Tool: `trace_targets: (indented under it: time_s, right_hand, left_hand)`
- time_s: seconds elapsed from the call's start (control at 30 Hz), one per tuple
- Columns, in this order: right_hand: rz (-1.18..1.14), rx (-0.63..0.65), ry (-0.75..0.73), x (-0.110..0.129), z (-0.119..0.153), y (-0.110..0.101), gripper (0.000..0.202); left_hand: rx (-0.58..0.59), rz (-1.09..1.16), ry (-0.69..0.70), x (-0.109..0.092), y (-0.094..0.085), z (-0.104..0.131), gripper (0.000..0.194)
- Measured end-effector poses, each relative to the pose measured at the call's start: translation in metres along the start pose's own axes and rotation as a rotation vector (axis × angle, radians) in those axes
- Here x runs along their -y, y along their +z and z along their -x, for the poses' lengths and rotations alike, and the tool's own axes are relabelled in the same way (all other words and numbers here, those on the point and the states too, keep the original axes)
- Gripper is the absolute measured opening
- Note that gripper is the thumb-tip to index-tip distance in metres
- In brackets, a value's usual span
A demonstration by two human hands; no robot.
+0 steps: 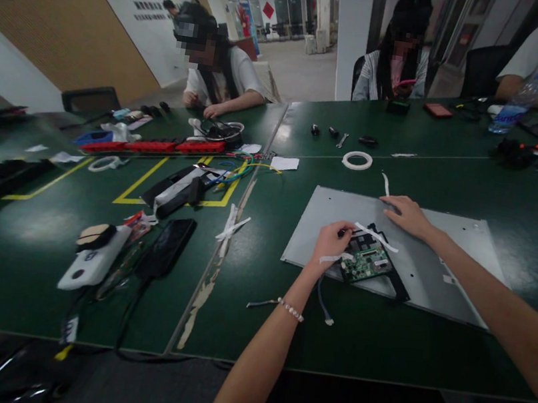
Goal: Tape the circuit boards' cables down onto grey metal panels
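A grey metal panel (423, 251) lies flat near the front edge of the green table. On it rests a green circuit board (368, 265) in a black bracket (397, 284), with a strip of white tape (377, 236) across its top. My left hand (329, 243) is at the board's left corner, fingers pinched around something small and dark that I cannot make out. A second tape strip (336, 259) lies by its wrist. My right hand (409, 217) rests on the panel's far edge, fingers stretched out, beside an upright-looking tape strip (385, 184).
A tape roll (356, 161) lies beyond the panel. A grey cable (324, 304) hangs out in front of it. Leftward are a black power bank-like block (171, 247), a white device (93, 256), red strips (156, 146) and wires. Other people sit across the table, near a water bottle (519, 104).
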State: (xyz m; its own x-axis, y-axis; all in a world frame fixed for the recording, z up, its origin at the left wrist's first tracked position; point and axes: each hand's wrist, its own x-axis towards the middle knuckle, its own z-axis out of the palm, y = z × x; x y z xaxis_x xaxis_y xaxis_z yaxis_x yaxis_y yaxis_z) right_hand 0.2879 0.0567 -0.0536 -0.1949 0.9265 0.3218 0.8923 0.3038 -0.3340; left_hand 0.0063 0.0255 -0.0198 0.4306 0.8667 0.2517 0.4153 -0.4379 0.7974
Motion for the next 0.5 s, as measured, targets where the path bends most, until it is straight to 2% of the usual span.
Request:
trace_targets:
  time_s: [0.17, 0.27, 0.4, 0.43, 0.5]
  right_hand:
    - [0.0, -0.024, -0.057, 0.023, -0.006, 0.006, 0.048]
    - [-0.01, -0.123, -0.034, 0.03, -0.004, 0.002, 0.045]
    - [-0.033, -0.327, 0.128, 0.026, 0.01, -0.009, 0.043]
    - [-0.022, -0.328, 0.19, 0.021, 0.015, -0.012, 0.044]
    - [0.024, -0.248, 0.35, 0.009, 0.029, -0.021, 0.045]
  left_hand:
    - [-0.029, 0.04, -0.003, 0.005, -0.001, -0.001, 0.02]
    - [-0.037, 0.067, -0.017, 0.001, -0.002, -0.001, 0.02]
    - [-0.041, 0.06, -0.051, -0.006, -0.005, -0.001, 0.017]
    - [-0.043, 0.056, -0.059, -0.007, -0.007, -0.001, 0.017]
    - [-0.053, 0.05, -0.077, -0.008, -0.009, -0.002, 0.017]
